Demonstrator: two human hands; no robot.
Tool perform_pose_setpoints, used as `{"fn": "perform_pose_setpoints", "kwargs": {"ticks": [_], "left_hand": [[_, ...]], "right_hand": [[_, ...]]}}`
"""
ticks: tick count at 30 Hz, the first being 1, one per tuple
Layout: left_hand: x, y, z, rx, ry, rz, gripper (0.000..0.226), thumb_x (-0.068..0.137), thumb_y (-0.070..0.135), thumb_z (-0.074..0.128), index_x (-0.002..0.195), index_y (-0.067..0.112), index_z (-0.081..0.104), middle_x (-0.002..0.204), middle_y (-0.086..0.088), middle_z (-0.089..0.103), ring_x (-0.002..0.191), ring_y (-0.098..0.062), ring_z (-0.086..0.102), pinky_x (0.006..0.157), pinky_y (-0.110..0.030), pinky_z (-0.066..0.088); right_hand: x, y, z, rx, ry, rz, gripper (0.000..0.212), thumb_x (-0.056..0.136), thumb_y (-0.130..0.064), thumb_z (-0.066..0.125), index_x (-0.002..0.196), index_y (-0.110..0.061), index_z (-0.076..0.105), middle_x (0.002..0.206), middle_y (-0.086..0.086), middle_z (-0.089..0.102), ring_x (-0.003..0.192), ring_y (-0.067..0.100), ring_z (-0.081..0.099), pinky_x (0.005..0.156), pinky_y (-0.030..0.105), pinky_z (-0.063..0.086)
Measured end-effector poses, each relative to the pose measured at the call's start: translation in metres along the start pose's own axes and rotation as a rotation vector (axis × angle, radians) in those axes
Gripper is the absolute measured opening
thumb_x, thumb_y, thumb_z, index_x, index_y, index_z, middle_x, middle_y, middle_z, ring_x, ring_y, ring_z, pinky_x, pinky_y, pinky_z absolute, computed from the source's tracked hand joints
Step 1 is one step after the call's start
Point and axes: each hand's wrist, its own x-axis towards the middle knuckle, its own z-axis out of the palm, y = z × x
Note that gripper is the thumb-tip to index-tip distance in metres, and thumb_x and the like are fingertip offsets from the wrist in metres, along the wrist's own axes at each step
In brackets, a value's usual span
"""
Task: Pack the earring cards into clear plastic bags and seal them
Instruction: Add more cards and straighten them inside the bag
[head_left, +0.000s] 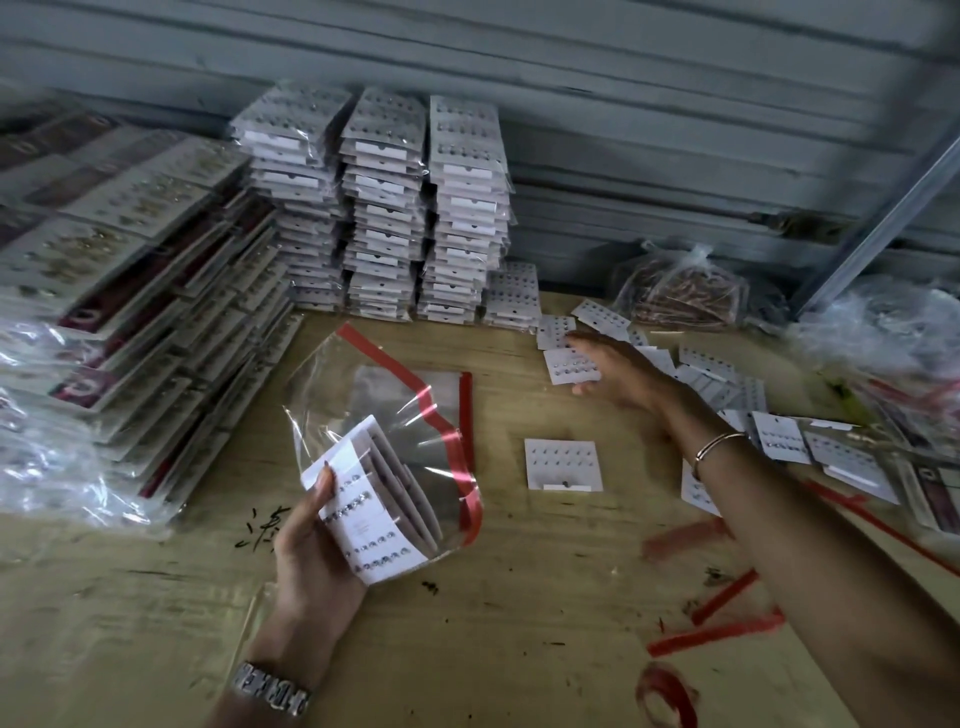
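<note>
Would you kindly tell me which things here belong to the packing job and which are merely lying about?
Job: left hand, held cards, clear bag, right hand, loose cards, packed stacks.
Lying about: red strips, bag of coppery pieces, dark red card stacks.

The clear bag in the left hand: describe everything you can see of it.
The clear plastic bag is thin, glossy and crinkled, with a red strip along its far edge. It is held tilted above the wooden table. A fanned bunch of white earring cards sits in its lower end. The left hand grips that end from below, thumb on the front card.
</note>
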Motion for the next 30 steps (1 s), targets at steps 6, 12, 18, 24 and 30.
{"fn": "perform_pose_setpoints", "kwargs": {"ticks": [6, 12, 18, 24, 30], "left_hand": [[0.002, 0.0, -0.002, -0.017, -0.017, 0.003, 0.049, 0.097, 0.037, 0.033, 0.107, 0.018, 0.077, 0.101, -0.008, 0.075, 0.093, -0.024, 0.073, 0.079, -0.038, 0.059], [0.004, -0.002, -0.001, -0.002, -0.045, 0.009, 0.049, 0.099, 0.034, 0.03, 0.106, 0.018, 0.076, 0.098, -0.007, 0.075, 0.091, -0.023, 0.073, 0.079, -0.037, 0.059], [0.004, -0.003, -0.001, -0.027, -0.038, -0.007, 0.058, 0.102, 0.032, 0.023, 0.1, 0.017, 0.078, 0.093, -0.006, 0.076, 0.087, -0.021, 0.074, 0.075, -0.035, 0.06], [0.003, -0.003, 0.0, -0.003, -0.017, 0.004, 0.054, 0.101, 0.031, 0.026, 0.097, 0.018, 0.078, 0.091, -0.007, 0.075, 0.084, -0.022, 0.074, 0.074, -0.036, 0.061], [0.003, -0.002, -0.001, 0.005, -0.033, -0.005, 0.058, 0.101, 0.032, 0.024, 0.097, 0.019, 0.079, 0.092, -0.005, 0.076, 0.086, -0.02, 0.074, 0.074, -0.035, 0.061]], "right_hand": [[0.016, 0.008, 0.002, 0.08, 0.0, 0.014, 0.087, 0.082, -0.02, 0.079, 0.153, -0.018, 0.029, 0.153, 0.008, 0.042, 0.138, 0.026, 0.04, 0.113, 0.036, 0.034], [0.018, 0.019, 0.007, 0.172, 0.06, 0.004, 0.108, 0.069, -0.023, 0.089, 0.154, -0.019, 0.023, 0.131, 0.009, 0.057, 0.121, 0.026, 0.053, 0.098, 0.033, 0.043], [0.0, 0.011, 0.004, 0.359, 0.196, -0.092, 0.095, 0.074, -0.026, 0.085, 0.151, -0.018, 0.03, 0.134, 0.005, 0.052, 0.122, 0.019, 0.048, 0.095, 0.027, 0.036], [-0.052, -0.019, 0.009, 0.353, 0.108, -0.229, 0.087, 0.069, -0.052, 0.079, 0.144, -0.031, 0.039, 0.129, -0.006, 0.054, 0.112, 0.007, 0.052, 0.092, 0.019, 0.043], [-0.086, -0.016, 0.039, 0.394, 0.145, -0.353, 0.093, 0.065, -0.045, 0.081, 0.145, -0.02, 0.042, 0.122, -0.005, 0.057, 0.113, 0.009, 0.054, 0.097, 0.014, 0.039]]}}
